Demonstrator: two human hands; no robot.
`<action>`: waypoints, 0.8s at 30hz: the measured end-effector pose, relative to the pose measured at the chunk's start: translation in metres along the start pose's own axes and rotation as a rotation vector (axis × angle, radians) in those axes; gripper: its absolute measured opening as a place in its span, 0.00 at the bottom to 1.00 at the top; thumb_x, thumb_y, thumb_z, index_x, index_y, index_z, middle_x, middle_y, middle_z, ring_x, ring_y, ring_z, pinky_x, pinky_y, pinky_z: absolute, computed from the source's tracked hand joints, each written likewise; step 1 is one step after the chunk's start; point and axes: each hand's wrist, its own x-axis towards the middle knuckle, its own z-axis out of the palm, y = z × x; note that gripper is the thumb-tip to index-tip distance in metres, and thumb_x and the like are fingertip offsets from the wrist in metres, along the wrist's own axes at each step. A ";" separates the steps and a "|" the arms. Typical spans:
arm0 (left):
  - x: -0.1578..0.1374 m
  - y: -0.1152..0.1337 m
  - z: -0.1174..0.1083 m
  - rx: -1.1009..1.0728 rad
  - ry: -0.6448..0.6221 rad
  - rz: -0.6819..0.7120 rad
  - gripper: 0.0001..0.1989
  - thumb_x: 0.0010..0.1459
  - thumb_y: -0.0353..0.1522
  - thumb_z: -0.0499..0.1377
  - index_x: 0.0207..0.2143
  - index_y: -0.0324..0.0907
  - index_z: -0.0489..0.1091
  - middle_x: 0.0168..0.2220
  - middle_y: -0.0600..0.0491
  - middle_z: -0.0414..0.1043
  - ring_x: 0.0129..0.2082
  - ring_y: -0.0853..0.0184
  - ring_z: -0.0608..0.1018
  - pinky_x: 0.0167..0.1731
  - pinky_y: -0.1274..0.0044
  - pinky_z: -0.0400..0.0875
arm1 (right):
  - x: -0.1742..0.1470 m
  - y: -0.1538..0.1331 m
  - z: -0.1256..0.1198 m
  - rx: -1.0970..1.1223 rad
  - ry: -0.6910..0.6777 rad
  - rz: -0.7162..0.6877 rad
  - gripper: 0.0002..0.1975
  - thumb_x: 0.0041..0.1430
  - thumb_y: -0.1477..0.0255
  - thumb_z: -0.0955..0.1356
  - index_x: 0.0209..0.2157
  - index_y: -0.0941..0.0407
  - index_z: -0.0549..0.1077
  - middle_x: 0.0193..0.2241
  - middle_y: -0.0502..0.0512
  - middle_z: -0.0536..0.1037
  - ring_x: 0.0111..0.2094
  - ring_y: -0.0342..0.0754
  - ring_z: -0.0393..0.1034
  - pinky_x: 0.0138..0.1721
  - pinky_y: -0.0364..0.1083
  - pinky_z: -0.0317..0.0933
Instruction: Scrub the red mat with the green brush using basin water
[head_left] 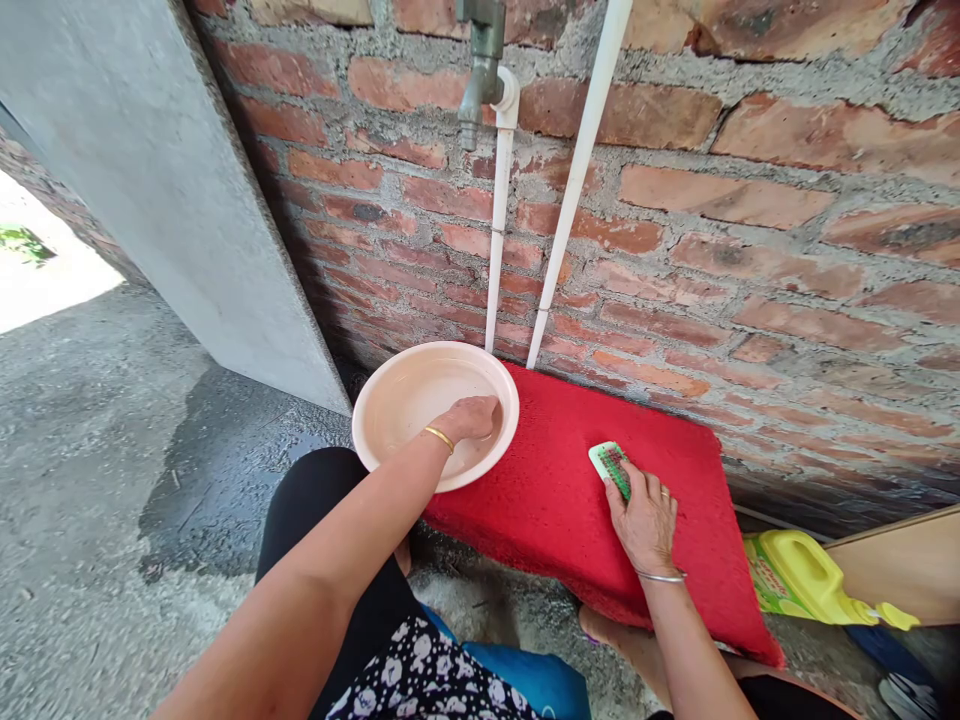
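Observation:
A pale pink basin (363, 440) with water in it stands on the left end of a bench covered by a red cloth (555, 560). My left hand (471, 416) dips into the basin near its right inner wall; its fingers bend down and are mostly hidden, so what they hold, if anything, does not show. Over the red cloth, my right hand (643, 515) grips a green and white scrubbing brush (611, 468) by its near end. Green bristles show on the brush's upward side.
A tap (480, 90) and white pipes (574, 190) run along the brick wall behind the bench. A grey slab (172, 170) leans at the left, beside wet concrete floor (232, 460). A yellow jug (802, 575) lies at the right near a wooden board (900, 560).

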 end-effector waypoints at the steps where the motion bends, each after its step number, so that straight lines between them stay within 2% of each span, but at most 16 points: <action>1: 0.000 0.000 0.000 -0.001 0.001 0.000 0.19 0.57 0.27 0.54 0.52 0.37 0.66 0.50 0.38 0.74 0.51 0.52 0.77 0.48 0.67 0.72 | 0.000 0.000 0.000 0.002 0.001 0.002 0.21 0.66 0.59 0.60 0.53 0.56 0.69 0.41 0.59 0.74 0.39 0.52 0.65 0.39 0.49 0.51; 24: -0.001 0.000 -0.002 0.001 -0.010 -0.003 0.20 0.57 0.27 0.54 0.53 0.38 0.66 0.51 0.39 0.74 0.52 0.53 0.76 0.49 0.69 0.71 | 0.001 -0.002 -0.003 0.036 -0.032 0.025 0.22 0.65 0.58 0.59 0.53 0.56 0.70 0.41 0.61 0.74 0.40 0.52 0.65 0.39 0.49 0.52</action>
